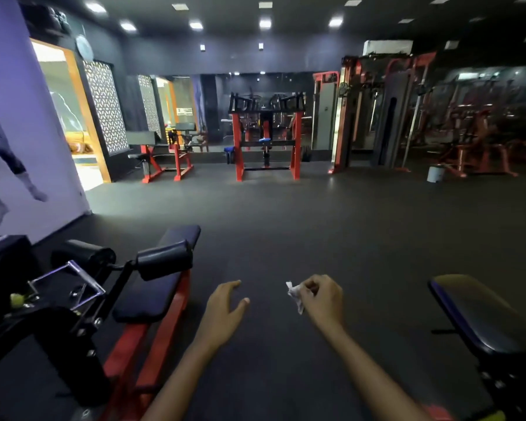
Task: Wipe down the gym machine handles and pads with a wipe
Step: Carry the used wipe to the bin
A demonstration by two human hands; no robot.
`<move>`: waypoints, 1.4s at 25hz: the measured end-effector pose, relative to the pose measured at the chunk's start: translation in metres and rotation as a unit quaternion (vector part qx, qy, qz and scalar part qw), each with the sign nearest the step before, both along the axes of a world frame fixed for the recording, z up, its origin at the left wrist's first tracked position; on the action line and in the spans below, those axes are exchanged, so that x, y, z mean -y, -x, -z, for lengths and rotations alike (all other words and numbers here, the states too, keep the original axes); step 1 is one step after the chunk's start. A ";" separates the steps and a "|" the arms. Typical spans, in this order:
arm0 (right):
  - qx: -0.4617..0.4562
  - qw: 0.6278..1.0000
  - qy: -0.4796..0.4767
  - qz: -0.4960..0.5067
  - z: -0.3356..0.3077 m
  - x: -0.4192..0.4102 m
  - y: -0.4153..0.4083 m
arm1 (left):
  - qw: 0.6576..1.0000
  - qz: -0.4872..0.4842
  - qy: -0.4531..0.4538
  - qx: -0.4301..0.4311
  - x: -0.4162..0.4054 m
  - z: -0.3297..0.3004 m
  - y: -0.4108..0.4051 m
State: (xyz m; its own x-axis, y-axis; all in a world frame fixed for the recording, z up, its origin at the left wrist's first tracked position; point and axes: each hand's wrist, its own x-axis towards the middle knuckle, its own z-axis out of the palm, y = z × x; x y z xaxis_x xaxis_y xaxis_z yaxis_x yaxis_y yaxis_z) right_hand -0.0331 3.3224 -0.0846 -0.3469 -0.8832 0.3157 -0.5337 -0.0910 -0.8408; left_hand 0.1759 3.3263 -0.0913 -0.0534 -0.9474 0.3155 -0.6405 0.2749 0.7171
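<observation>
1. Head view: a dim gym with a dark floor [316, 226] and red machines at twelve o'clock.
2. A padded bench [152, 287] lies at nine o'clock.
3. The right hand [321, 299] pinches a crumpled white wipe [295, 294] above the floor.
4. The left hand [223, 311], at its nine o'clock, holds a wide, empty grip.

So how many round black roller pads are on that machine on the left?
2. One roller pad sits above the bench pad; the other roller pad is left of it, nearer the wall. More may be hidden.
</observation>
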 end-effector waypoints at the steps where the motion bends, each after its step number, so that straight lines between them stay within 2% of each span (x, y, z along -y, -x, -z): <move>1: 0.017 1.000 -0.004 0.002 0.001 0.009 0.000 | 1.000 0.002 -0.006 0.000 0.011 0.001 -0.002; 6: 0.031 0.999 -0.020 0.023 0.004 0.055 0.015 | 0.999 0.013 -0.032 -0.008 0.074 0.010 0.007; 12: 0.019 0.999 -0.027 0.035 0.001 0.168 0.064 | 0.998 0.026 -0.046 -0.044 0.177 0.020 0.064; 15: 0.045 0.998 -0.039 0.033 0.002 0.235 0.098 | 0.997 0.030 -0.045 -0.050 0.253 0.024 0.092; 19: 0.001 0.997 -0.056 0.055 0.001 0.333 0.156 | 0.997 0.042 -0.048 -0.035 0.354 0.014 0.138; 22: 0.015 0.995 -0.067 0.065 -0.001 0.401 0.195 | 0.996 0.054 -0.047 -0.052 0.415 0.013 0.171; 29: 0.036 0.993 -0.072 0.088 0.029 0.542 0.259 | 0.989 0.108 -0.090 -0.042 0.579 0.049 0.259; 31: 0.056 0.991 -0.077 0.092 0.041 0.596 0.285 | 0.988 0.129 -0.081 -0.035 0.641 0.058 0.289; 35: 0.015 0.986 -0.094 0.135 0.048 0.714 0.346 | 0.977 0.177 -0.113 -0.030 0.770 0.062 0.345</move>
State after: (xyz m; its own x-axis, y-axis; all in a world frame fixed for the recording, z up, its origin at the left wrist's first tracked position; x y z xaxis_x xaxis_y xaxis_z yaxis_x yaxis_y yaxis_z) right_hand -0.3794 2.6089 -0.1328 -0.5841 -0.7993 0.1413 -0.4917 0.2099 -0.8451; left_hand -0.1687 2.5562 -0.1536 -0.3782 -0.9189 0.1123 -0.4885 0.3011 0.8190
